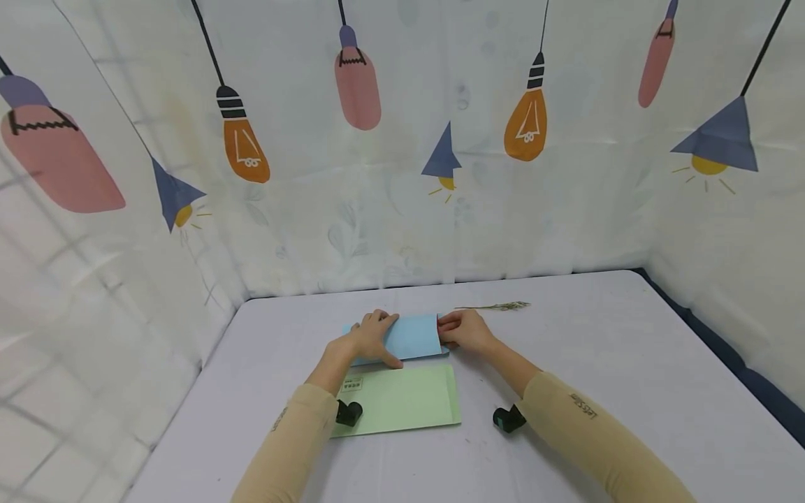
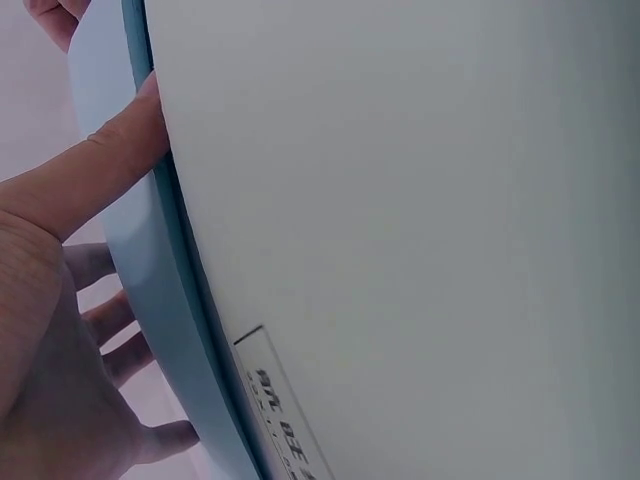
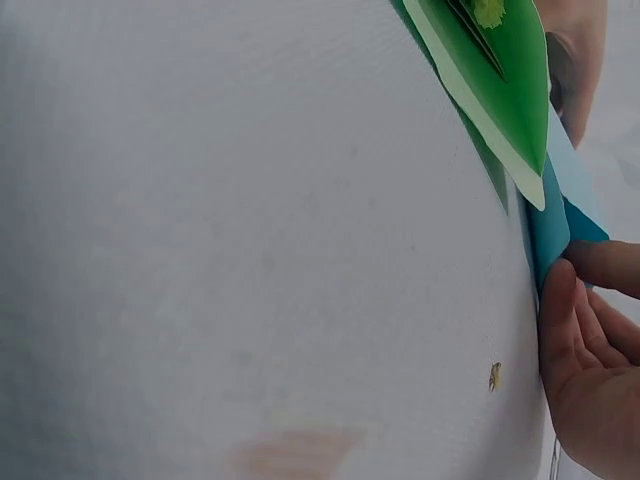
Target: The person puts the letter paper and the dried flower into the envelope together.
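Observation:
A light blue envelope (image 1: 411, 335) lies across the middle of the table. My left hand (image 1: 372, 339) spans its left part and holds it, thumb at the near edge and fingers toward the far edge. At its right end, my right hand (image 1: 465, 330) grips the envelope's mouth. In the right wrist view the thumb and fingers meet at the blue edge (image 3: 552, 225); some fingertips are hidden there. Nearer to me lies a pale green envelope (image 1: 402, 402) with a printed box at its upper left. Its open end (image 3: 515, 95) shows something yellow-green inside.
A thin dried sprig (image 1: 503, 306) lies behind the right hand. The white table (image 1: 604, 349) meets a curtain (image 1: 402, 209) printed with lamps at the back. A tiny brownish scrap (image 3: 495, 376) lies near the right hand. Black wrist cameras (image 1: 508, 419) hang below both wrists.

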The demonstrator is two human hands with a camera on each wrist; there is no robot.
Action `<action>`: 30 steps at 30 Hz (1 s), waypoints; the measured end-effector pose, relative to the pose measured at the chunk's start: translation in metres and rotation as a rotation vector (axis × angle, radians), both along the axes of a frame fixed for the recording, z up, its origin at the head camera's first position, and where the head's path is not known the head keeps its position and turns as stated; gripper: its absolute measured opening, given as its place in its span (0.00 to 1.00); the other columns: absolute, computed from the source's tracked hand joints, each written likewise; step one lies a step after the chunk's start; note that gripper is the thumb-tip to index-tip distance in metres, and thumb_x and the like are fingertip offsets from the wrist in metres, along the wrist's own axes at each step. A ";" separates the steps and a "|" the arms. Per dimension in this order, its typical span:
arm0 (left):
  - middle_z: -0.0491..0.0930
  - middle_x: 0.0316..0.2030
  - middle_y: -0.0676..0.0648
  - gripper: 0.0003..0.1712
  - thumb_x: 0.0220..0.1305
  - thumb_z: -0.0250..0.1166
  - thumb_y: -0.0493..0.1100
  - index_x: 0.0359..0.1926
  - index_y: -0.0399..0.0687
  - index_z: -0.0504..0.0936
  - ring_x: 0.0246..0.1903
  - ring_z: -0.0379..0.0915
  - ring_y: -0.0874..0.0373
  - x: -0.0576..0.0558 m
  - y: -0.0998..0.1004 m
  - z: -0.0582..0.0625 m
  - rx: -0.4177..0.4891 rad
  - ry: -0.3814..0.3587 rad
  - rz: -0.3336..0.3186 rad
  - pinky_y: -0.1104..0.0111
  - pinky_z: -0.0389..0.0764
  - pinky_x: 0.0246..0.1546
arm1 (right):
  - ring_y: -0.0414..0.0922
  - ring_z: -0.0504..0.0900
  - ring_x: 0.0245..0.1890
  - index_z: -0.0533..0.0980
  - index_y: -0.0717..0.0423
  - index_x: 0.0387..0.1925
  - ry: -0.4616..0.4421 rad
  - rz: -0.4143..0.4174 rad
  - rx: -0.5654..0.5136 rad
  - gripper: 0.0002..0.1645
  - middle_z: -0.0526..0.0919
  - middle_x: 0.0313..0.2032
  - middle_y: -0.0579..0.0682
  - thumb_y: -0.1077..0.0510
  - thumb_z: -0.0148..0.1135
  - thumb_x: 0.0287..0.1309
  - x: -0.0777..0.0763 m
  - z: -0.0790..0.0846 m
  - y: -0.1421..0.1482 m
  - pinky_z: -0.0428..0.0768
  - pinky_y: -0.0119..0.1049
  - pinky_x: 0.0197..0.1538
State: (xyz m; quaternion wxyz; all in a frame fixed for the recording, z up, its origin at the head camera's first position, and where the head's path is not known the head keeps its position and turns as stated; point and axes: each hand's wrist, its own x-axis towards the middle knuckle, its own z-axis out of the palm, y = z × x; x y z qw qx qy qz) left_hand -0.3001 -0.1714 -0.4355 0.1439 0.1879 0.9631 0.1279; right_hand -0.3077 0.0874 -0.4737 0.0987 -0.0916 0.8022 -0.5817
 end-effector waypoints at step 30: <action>0.56 0.73 0.40 0.65 0.51 0.80 0.64 0.81 0.48 0.56 0.73 0.52 0.40 0.000 -0.004 -0.003 0.016 0.005 0.000 0.36 0.55 0.69 | 0.48 0.86 0.35 0.80 0.66 0.51 -0.010 0.110 0.066 0.13 0.86 0.37 0.55 0.63 0.64 0.69 0.006 0.005 0.045 0.85 0.40 0.42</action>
